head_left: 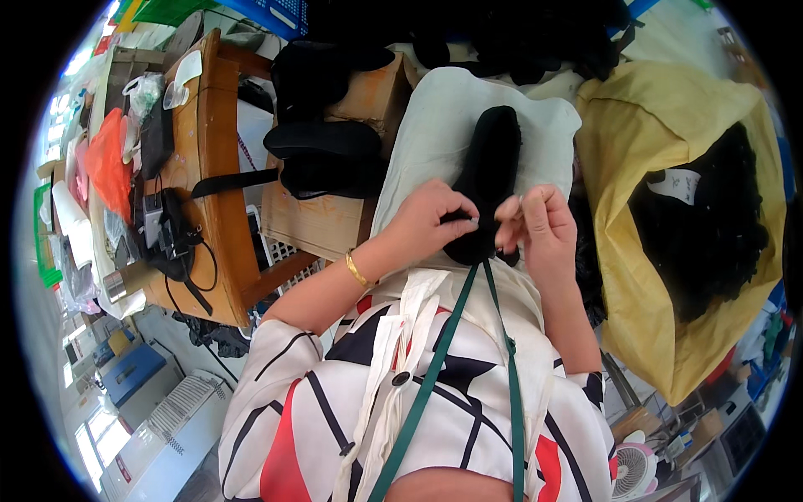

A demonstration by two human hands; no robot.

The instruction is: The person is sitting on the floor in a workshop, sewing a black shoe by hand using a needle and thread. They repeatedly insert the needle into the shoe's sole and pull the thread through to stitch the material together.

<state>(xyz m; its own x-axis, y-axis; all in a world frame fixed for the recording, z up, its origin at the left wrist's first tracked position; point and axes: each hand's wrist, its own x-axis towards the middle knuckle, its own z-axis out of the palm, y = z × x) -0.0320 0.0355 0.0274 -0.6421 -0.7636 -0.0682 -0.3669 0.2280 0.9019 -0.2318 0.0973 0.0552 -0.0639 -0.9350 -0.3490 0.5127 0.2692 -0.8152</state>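
Note:
A black shoe (495, 159), or a shoe-like slipper, lies lengthwise on a white cloth-covered pad (435, 125) in front of me. My left hand (428, 219) is at the shoe's left side near its close end, thumb and forefinger pinched together; what lies between them is too small to make out. My right hand (544, 224) is raised just to the right of the shoe, its fingers curled in a pinch on something hidden. A dark green cord (435, 368) runs down my front to the shoe's near end, where its tip is hidden.
Black shoe pieces (326, 151) sit on a cardboard box (355, 226) at the left. Beside it is a wooden table (213, 167) with a long dark blade-like strip (234, 181) at its edge. A yellow sack (611, 251) with black pieces (703, 226) inside stands at the right.

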